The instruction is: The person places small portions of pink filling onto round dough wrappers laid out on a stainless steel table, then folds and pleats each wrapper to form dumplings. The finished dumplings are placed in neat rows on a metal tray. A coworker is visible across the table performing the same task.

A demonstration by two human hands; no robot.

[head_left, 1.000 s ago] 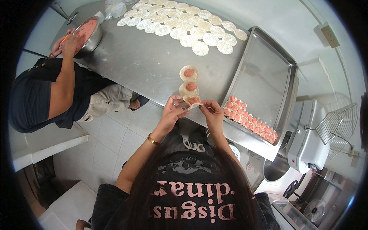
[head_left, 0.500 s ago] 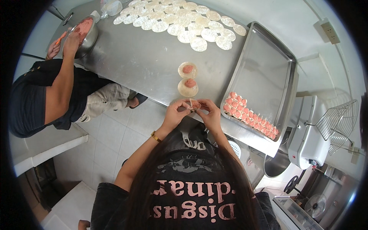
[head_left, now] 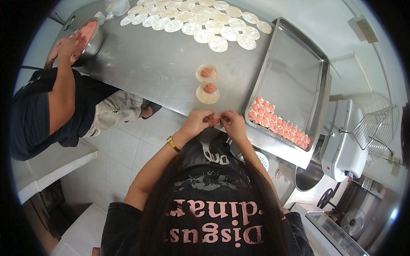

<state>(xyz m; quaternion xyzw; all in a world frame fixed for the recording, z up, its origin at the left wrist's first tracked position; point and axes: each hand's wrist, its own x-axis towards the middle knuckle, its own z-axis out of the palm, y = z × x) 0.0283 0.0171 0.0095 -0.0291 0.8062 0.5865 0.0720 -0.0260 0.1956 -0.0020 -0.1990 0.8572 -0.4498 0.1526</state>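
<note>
Between them, my left hand (head_left: 197, 122) and my right hand (head_left: 232, 123) pinch a small dumpling (head_left: 216, 119) at the table's near edge, its wrapper gathered round pink filling. Fingers of both hands partly hide it. Just beyond lie two round wrappers, the nearer wrapper (head_left: 207, 97) and the farther wrapper (head_left: 212, 78), each with a lump of pink filling on it. To the right, a large metal tray (head_left: 294, 55) holds rows of open-topped dumplings (head_left: 273, 120) packed along its near end.
Many pale round wrappers (head_left: 198, 19) overlap across the far side of the steel table (head_left: 145, 59). At the left a co-worker (head_left: 55, 98) has both hands at a metal bowl (head_left: 92, 47) of pink filling. A white machine (head_left: 341, 141) and a wire rack (head_left: 376, 132) stand at right.
My fingers have drawn the wrapper in closer round the filling, making the dumpling more compact. The co-worker's hands have shifted at the bowl, and the orange-handled tool no longer shows.
</note>
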